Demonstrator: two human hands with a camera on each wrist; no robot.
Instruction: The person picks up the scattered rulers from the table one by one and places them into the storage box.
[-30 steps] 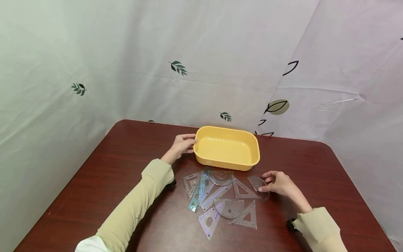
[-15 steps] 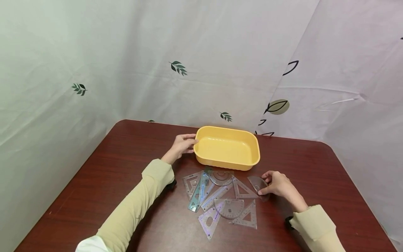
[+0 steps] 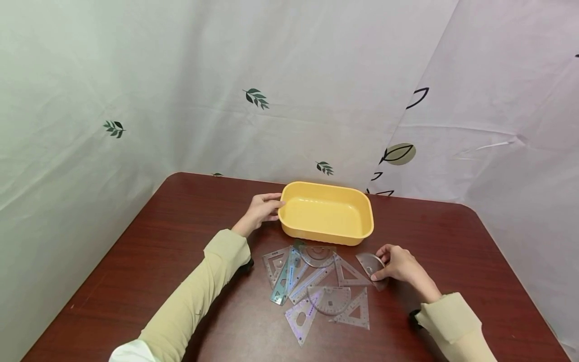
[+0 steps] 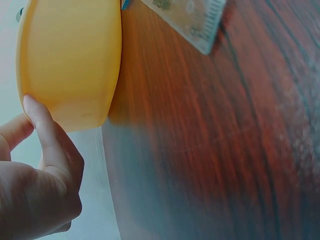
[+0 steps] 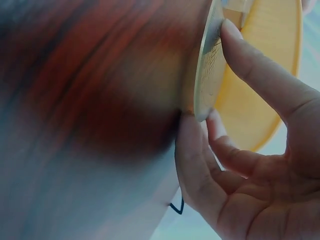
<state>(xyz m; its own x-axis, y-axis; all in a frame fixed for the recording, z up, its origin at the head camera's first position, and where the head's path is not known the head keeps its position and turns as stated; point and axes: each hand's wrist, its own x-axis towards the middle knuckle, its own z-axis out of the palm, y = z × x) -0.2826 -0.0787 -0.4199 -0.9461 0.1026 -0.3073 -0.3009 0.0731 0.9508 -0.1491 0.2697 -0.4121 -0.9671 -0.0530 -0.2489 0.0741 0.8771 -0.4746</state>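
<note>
A yellow plastic basin (image 3: 325,236) stands toward the back of the table. My left hand (image 3: 262,207) pinches its left rim, thumb inside the wall in the left wrist view. At the right of a spread of clear drawing tools, my right hand (image 3: 401,265) holds a small clear protractor (image 3: 367,260) between thumb and fingers. The right wrist view shows that protractor (image 5: 207,75) edge-on, with fingertips at its rim. Beside it lies a clear set square (image 3: 340,274). Another protractor (image 3: 332,301) is nearer the front.
Between the hands lie a teal ruler (image 3: 280,286), a clear ruler (image 3: 312,281), a purple-tinted set square (image 3: 300,319) and another set square (image 3: 359,311), partly overlapping. The dark red-brown table (image 3: 217,317) meets a pale curtain (image 3: 217,75) behind.
My right hand's thumb has shifted slightly onto the small protractor, and the right forearm has moved a little to the left. My left hand and the basin stay where they were.
</note>
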